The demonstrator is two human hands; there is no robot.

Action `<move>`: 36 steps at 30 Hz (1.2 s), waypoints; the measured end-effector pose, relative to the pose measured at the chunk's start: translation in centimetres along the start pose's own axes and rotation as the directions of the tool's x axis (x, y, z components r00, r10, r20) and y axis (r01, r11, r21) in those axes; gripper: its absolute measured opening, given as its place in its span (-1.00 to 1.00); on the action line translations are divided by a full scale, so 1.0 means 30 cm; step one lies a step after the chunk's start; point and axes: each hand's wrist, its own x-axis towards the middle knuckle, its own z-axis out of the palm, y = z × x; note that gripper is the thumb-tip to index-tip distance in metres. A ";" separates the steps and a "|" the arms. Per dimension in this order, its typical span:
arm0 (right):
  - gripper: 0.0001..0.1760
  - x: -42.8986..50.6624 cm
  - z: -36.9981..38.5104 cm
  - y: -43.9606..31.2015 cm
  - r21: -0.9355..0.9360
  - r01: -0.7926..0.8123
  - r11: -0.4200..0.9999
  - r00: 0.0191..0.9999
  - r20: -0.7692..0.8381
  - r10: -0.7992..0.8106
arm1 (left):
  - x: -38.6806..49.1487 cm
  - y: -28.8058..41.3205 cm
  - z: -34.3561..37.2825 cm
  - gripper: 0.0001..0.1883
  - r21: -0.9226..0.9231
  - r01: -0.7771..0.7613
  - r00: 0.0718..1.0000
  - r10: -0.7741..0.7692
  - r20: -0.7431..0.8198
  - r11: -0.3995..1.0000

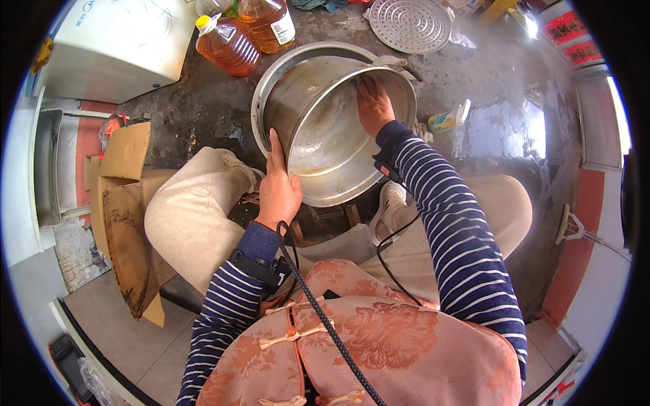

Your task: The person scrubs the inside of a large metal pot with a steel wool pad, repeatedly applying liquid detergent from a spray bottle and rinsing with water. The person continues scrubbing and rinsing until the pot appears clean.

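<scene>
A large aluminium pot (332, 129) lies tilted inside a wide metal basin (260, 104), its mouth facing me. My left hand (280, 190) grips the pot's near left rim, the index finger stretched along the outer wall. Inside the pot, my right hand (375, 104) presses its fingers against the upper inner wall. The fingertips look dark, and whether something sits under them I cannot tell. A little liquid glistens on the pot's inside. A handle (390, 61) stands out at the pot's far rim. The basin rests between my feet, above partly hidden wooden pieces (352, 215).
Two big plastic jugs of amber liquid (231, 46) stand behind the basin, near a white box-shaped appliance (122, 45). A perforated steamer plate (410, 25) lies at the back. To the right is a plastic bottle (447, 120). An open cardboard box (127, 218) stands left of my knee.
</scene>
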 end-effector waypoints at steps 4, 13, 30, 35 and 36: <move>-0.54 -0.157 -0.017 -0.180 0.153 -0.090 0.984 0.796 0.605 -0.022 | 0.005 0.012 -0.005 0.04 0.010 -0.033 0.999 0.033 0.000 0.999; -0.60 -0.278 -0.070 -0.300 0.282 0.022 0.959 0.783 0.592 -0.192 | 0.004 -0.029 -0.001 0.02 -0.023 0.155 0.988 -0.155 0.013 0.988; -0.60 -0.285 -0.024 -0.195 0.207 0.021 0.978 0.922 0.374 -0.099 | -0.015 -0.030 0.003 0.03 -0.055 0.123 0.992 -0.121 0.039 0.991; -0.61 -0.317 0.013 -0.345 0.547 0.221 0.807 0.673 0.513 -0.532 | -0.017 -0.020 0.004 0.03 -0.033 0.065 0.998 -0.065 0.010 0.997; -0.63 -0.326 0.004 -0.399 0.764 -0.006 0.645 0.832 0.361 -0.421 | -0.016 -0.022 0.000 0.03 -0.022 0.135 0.991 -0.135 0.026 0.991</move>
